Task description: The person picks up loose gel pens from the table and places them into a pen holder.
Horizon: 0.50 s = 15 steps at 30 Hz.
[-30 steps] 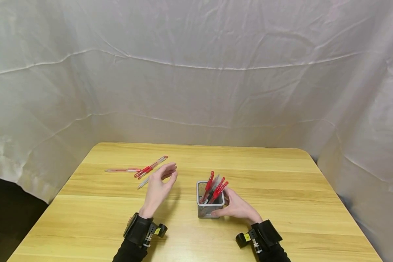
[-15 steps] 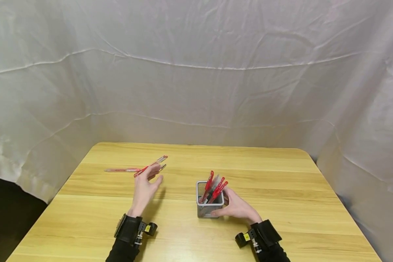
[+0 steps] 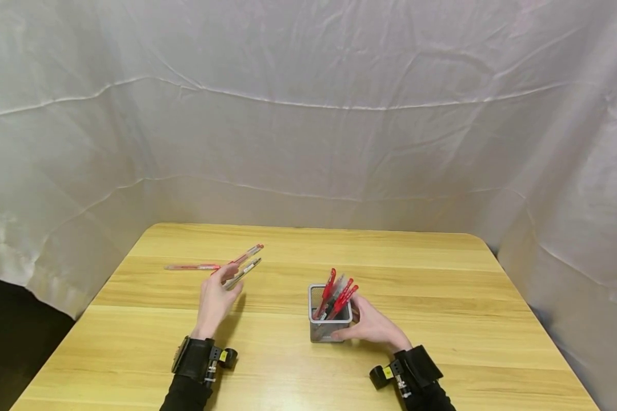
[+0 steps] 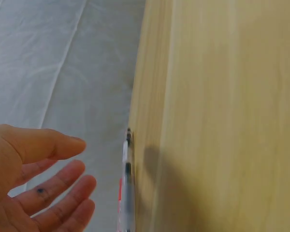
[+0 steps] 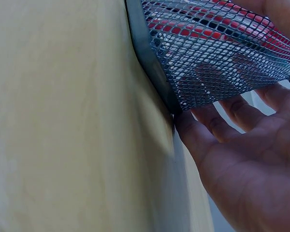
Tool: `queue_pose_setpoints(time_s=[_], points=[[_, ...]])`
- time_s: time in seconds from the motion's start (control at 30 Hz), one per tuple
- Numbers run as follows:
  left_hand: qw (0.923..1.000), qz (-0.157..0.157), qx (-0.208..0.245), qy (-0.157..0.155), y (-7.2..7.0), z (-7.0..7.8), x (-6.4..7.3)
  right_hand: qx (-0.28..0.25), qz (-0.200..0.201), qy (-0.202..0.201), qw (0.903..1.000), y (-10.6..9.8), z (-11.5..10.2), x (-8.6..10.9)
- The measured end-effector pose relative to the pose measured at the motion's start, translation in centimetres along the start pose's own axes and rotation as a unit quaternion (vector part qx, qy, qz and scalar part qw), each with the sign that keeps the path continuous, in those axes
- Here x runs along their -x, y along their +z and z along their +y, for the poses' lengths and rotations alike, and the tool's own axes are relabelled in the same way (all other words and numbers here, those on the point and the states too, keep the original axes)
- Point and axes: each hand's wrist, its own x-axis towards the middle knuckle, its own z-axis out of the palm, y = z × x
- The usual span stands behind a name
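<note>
My left hand (image 3: 215, 299) hovers over the left part of the table, thumb and fingers apart. The left wrist view shows nothing between them. A clear pen with dark parts (image 3: 247, 270) lies close by its fingertips, partly hidden by the hand in the head view. Just beyond it, red pens (image 3: 249, 253) lie slanted, their near ends behind the hand. My right hand (image 3: 374, 323) holds a grey mesh pen holder (image 3: 323, 332) by its right side, thumb in front and fingers behind. Several pens, red (image 3: 343, 300) and clear, stand leaning in the holder.
Another red pen (image 3: 191, 267) lies crosswise at the left, its capped end by the slanted pens. The wooden table (image 3: 442, 274) has its far edge near a pale cloth curtain (image 3: 308, 142), which also hangs at both sides.
My left hand has moved left and back toward me, across the pens, uncovering the far end of the clear pen. My right hand and the pen holder have stayed put.
</note>
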Motion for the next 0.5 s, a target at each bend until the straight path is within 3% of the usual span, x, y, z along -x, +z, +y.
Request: queue_pose_setpoints(time_s=[0.23,0.5], points=[[0.9994,-0.011,-0.028,-0.016,-0.5,-0.7,-0.1,0.012,0.000,-0.005,0.9999,-0.1,-0.1,0.1],[0.9969,-0.055,-0.045,-0.035,-1.3,-1.6,0.3,0.027,0.007,-0.011,0.9995,0.0,-0.1,0.1]])
